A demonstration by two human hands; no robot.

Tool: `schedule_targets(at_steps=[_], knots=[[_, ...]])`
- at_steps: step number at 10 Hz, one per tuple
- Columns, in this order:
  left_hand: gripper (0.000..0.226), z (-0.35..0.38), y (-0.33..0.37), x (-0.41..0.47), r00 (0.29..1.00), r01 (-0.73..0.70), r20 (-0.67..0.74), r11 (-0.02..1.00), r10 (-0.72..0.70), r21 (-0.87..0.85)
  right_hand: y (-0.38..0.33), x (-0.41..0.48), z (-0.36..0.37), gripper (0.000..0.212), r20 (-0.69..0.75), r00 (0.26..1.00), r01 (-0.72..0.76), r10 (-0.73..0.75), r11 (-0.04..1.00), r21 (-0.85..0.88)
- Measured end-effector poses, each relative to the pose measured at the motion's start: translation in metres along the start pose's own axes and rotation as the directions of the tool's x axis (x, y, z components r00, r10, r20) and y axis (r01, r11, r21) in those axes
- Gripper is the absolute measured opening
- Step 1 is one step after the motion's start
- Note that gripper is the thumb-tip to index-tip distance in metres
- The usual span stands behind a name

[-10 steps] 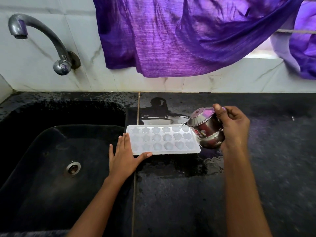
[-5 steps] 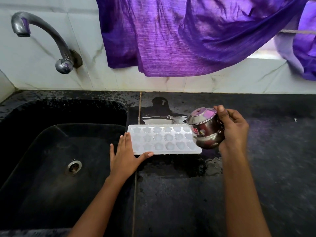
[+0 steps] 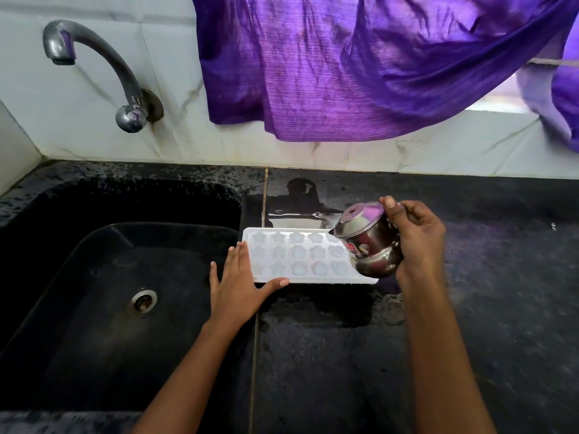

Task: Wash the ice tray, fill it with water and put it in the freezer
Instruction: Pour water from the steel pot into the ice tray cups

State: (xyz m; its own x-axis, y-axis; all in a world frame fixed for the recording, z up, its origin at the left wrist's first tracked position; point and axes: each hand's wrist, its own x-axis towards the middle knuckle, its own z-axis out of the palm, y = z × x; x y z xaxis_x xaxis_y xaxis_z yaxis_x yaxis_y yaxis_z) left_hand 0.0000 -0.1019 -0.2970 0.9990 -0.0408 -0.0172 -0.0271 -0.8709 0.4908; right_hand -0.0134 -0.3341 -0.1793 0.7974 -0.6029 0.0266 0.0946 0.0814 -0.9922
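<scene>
Since half a second ago the steel pot (image 3: 369, 242) has shifted a little further over the right end of the ice tray (image 3: 300, 255), so that its belly now hides the tray's right corner cells. The left hand (image 3: 238, 286) has stayed where it was.

The right hand (image 3: 416, 236) grasps the pot from its right side, fingers wrapped round the body and the thumb pressed on the rim of the lid. The pot is tilted, its lid facing up and to the left. The left hand lies released and flat – fingers straight against the tray's left edge, thumb stretched along its near edge.

The white ice tray sits flat on the black table (image 3: 470, 308), just right of the sink (image 3: 78, 261), its long side running left to right. Its cells are flower-shaped and stand in three rows; whether they hold water I cannot tell. The table is wet around the tray, and a puddle (image 3: 297, 217) shines just behind it.

A drain (image 3: 143, 301) sits in the sink floor. A curved metal tap (image 3: 94, 57) comes out of the white tiled wall (image 3: 78, 126) above the sink – beside it a purple cloth (image 3: 344, 73) hangs down over the wall.
</scene>
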Motion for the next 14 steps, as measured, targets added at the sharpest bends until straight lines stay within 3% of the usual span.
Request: schedule_targets(at_steps=[3, 10, 14], knots=[[0.114, 0.001, -0.001, 0.001, 1.000, 0.001, -0.007, 1.000, -0.001, -0.003, -0.003, -0.004, 0.004, 0.013, 0.020, 0.999, 0.036, -0.034, 0.995, -0.096], [0.114, 0.002, -0.002, 0.001, 1.000, -0.002, -0.012, 1.000, 0.002, 0.000, -0.011, -0.005, 0.002, 0.014, 0.009, 0.996, 0.093, -0.092, 0.993, -0.078], [0.122, 0.001, -0.002, 0.000, 1.000, -0.007, -0.016, 1.000, 0.007, -0.014, -0.005, -0.003, 0.001, 0.014, 0.000, 0.999, 0.041, -0.041, 0.999, 0.001]])
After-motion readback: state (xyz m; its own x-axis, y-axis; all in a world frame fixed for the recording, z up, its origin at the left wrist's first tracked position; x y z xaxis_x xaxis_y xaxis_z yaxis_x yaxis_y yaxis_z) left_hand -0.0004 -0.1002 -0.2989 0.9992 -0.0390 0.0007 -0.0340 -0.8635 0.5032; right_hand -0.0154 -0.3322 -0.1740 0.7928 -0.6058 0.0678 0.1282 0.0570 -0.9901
